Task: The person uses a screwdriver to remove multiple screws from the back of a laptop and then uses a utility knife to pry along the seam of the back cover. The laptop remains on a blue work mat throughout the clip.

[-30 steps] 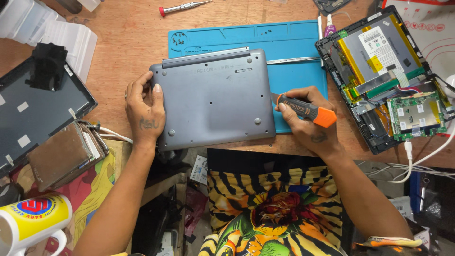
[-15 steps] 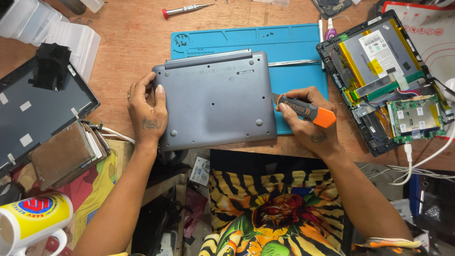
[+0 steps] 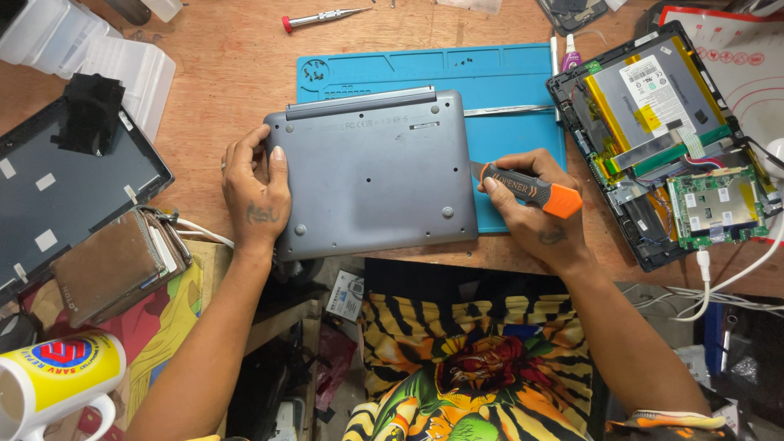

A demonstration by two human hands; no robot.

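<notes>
Left hand (image 3: 255, 194) flat, fingers spread on grey laptop base (image 3: 371, 175) — pins it on blue mat (image 3: 506, 77). Right hand (image 3: 531, 204) fisted round orange-handled pry tool (image 3: 532, 189), blade at right seam.

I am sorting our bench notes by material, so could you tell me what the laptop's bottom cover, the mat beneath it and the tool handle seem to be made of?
Laptop bottom cover: probably matte grey plastic, evenly dull. Blue mat: likely silicone or rubber, with moulded compartments. Opening tool, held in the right hand: dark rubbery-looking grip, orange plastic end.
</notes>
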